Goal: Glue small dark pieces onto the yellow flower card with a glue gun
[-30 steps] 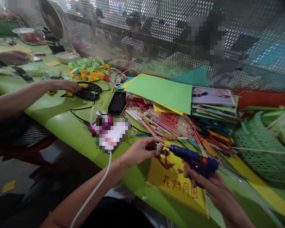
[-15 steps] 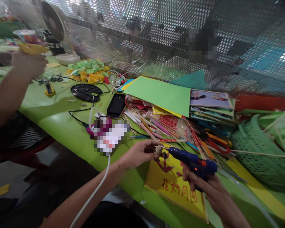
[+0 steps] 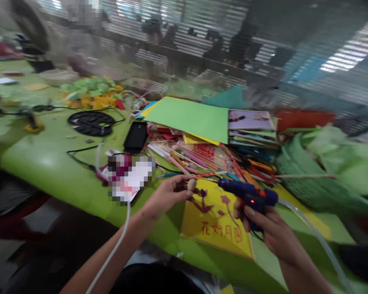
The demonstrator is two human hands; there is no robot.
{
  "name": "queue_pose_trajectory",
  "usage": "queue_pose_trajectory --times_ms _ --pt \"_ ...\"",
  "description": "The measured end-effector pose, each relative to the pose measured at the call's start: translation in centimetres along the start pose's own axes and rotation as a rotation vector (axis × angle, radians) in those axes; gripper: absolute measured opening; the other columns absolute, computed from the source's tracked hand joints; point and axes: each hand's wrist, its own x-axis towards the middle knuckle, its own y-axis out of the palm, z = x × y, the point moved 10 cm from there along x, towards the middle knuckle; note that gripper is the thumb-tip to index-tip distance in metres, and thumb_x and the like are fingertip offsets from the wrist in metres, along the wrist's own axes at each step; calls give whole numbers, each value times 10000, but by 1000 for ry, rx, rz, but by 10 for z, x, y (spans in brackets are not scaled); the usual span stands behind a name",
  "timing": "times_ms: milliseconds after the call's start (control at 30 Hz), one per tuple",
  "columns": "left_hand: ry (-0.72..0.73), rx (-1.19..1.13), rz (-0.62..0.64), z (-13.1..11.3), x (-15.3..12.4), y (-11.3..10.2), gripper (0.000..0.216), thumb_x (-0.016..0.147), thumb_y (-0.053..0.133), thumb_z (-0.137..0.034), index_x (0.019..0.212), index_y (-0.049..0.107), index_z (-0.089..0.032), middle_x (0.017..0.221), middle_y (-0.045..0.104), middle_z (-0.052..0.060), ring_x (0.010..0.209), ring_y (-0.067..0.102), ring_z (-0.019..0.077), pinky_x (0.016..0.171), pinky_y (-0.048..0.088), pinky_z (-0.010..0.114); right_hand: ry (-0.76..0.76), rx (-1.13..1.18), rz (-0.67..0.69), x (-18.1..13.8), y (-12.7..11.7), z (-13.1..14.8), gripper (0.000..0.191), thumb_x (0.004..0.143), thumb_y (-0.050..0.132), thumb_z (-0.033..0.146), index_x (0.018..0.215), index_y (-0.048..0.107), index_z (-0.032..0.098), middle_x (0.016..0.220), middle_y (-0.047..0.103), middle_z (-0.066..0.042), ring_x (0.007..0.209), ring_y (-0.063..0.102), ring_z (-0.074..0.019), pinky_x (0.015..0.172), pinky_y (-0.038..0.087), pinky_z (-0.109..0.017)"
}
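Lying at far left on the green desk [image 3: 49,163]: black round disc [image 3: 91,123] with trailing cords, then black phone [image 3: 136,136] just beside it.

Left hand [image 3: 165,196] hovering over the desk edge, fingers [image 3: 184,188] pinching a small pale lump [image 3: 191,184] at the tips, holding it above the yellow card [image 3: 216,218] with red lettering.

Right hand [image 3: 268,228] clenching round the grip of the blue glue gun [image 3: 248,195], red light glowing, nozzle pointing left at the lump but standing a little apart from it.

Behind: heap of sticks and pencils [image 3: 199,157], green paper sheet [image 3: 191,118], green mesh basket [image 3: 313,183] at right.

Judging: gluing step in hand, glue not yet visibly laid. Next move calling for closing the gap between nozzle and lump, steadying both hands, keeping fingertips off the hot tip.
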Motion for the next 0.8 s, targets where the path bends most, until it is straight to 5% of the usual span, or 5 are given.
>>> queue_pose_trajectory --times_ms 167,367,600,800 --pt "31 155 -81 -7 1 -14 458 729 891 -284 1150 738 -191 1044 772 67 918 719 192 772 585 262 -69 80 -302 -36 -74 15 396 795 797 548 965 747 194 779 715 -51 538 546 -129 493 416 -269" --pt "42 189 -27 -6 2 -9 481 750 878 -340 1190 727 -214 1067 774 60 929 723 195 755 597 259 -63 91 -619 -105 -152 4 255 781 821 417 896 728 210 821 724 -32 554 554 -110 494 433 -238" --pt "46 207 -4 -5 6 0 540 653 936 -325 1131 727 -185 1092 783 60 989 725 191 897 582 283 134 172 -624 -99 -163 -54 351 702 850 443 835 742 136 545 616 -19 422 478 -96 328 200 -189" --pt "100 327 44 -4 8 8 476 705 880 -348 1104 705 -158 1061 784 85 959 736 209 904 586 335 94 239 -670 -83 -155 -73 289 626 896 320 825 756 165 849 778 -77 586 620 -129 492 530 -240"
